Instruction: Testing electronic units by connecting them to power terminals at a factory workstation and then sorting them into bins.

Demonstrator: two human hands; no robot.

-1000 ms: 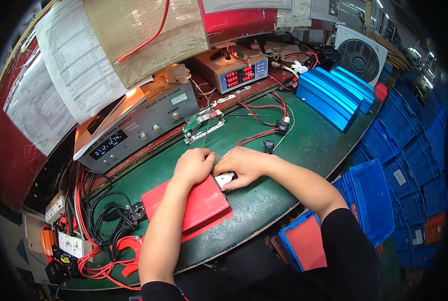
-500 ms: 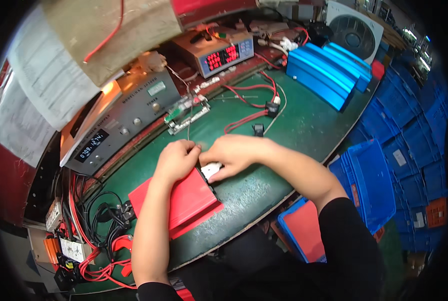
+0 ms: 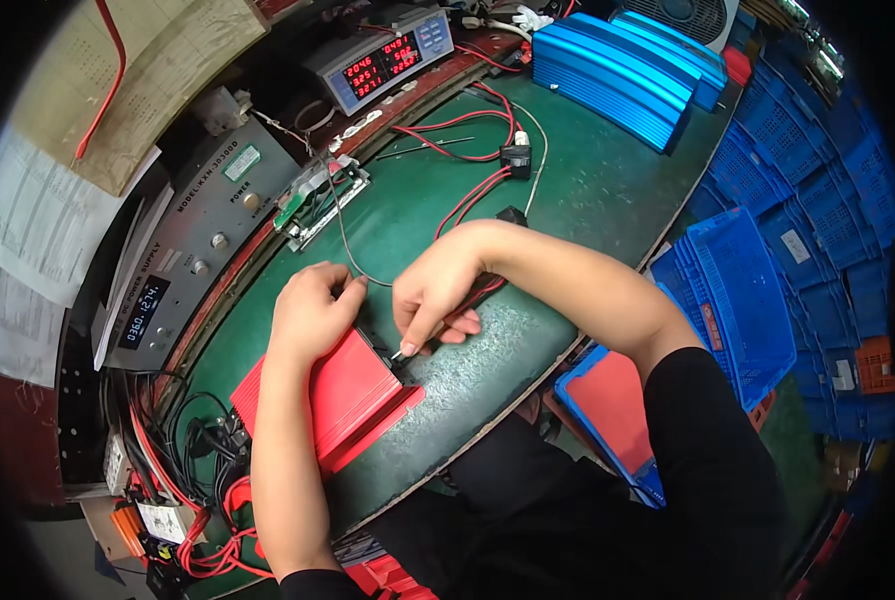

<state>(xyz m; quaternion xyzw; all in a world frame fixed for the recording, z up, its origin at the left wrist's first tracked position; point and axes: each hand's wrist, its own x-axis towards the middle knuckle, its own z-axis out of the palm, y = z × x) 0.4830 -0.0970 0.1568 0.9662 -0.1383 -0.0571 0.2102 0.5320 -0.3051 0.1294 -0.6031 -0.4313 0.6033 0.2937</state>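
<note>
A red ribbed metal case [image 3: 357,400] lies on the green bench in front of me. My left hand [image 3: 314,305] rests over its far end, fingers curled round the edge with the thumb on the right; the fingertips are partly hidden. At the case's right end panel, my right hand [image 3: 437,295] is closed in a pinch on a thin probe-like piece [image 3: 398,354], whose pale tip points at the dark panel. A thin grey wire [image 3: 351,250] runs from a small circuit board [image 3: 307,205] toward this hand; whether it joins the held piece is hidden.
A grey power supply [image 3: 202,240] and a meter with red digits [image 3: 387,62] stand behind. Two blue finned cases [image 3: 617,75] sit at the back right. Red wires with a black connector [image 3: 514,160] cross the bench. Black cables [image 3: 212,440] crowd the left; blue crates [image 3: 737,300] stand right.
The white plug-like piece in my right hand is out of sight; a thin tip is pinched there now. The left hand stays on the case, its thumb farther from the right hand. The view has shifted.
</note>
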